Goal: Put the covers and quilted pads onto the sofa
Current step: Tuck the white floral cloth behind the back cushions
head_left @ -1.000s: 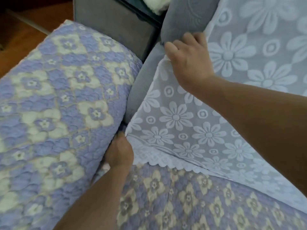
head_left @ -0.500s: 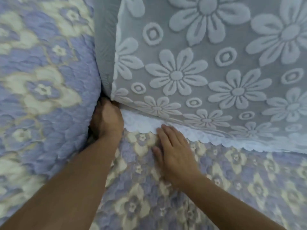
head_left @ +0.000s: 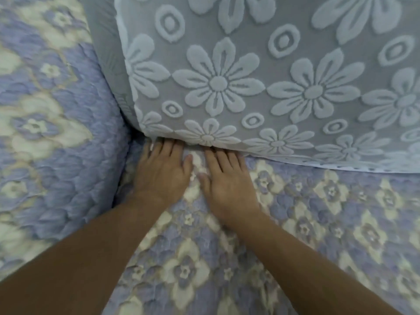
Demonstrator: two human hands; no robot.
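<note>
A: While both hands are lying flat at centre frame, how are the items sitting?

B: Item one, the left hand (head_left: pixel 162 176): fingers straight, released, pressing the quilted seat pad (head_left: pixel 318 235), fingertips reaching under the lower edge of the lace cover (head_left: pixel 261 87). Item two, the right hand (head_left: pixel 227 185): likewise flat, grasping nothing, lying just beside the left.

A: And the task's things?

B: The lace cover is hanging over the grey back cushion (head_left: pixel 102 53), filling the upper right of the frame. The seat pad is spreading across the lower right. A second quilted pad (head_left: pixel 52 133) is draping the armrest at left.

A: Which relation is governing the next move?

B: The crease is running left to right, directly ahead of the fingertips. The left hand is sitting nearer the corner, so I am judging the tuck is heading straight forward.
</note>
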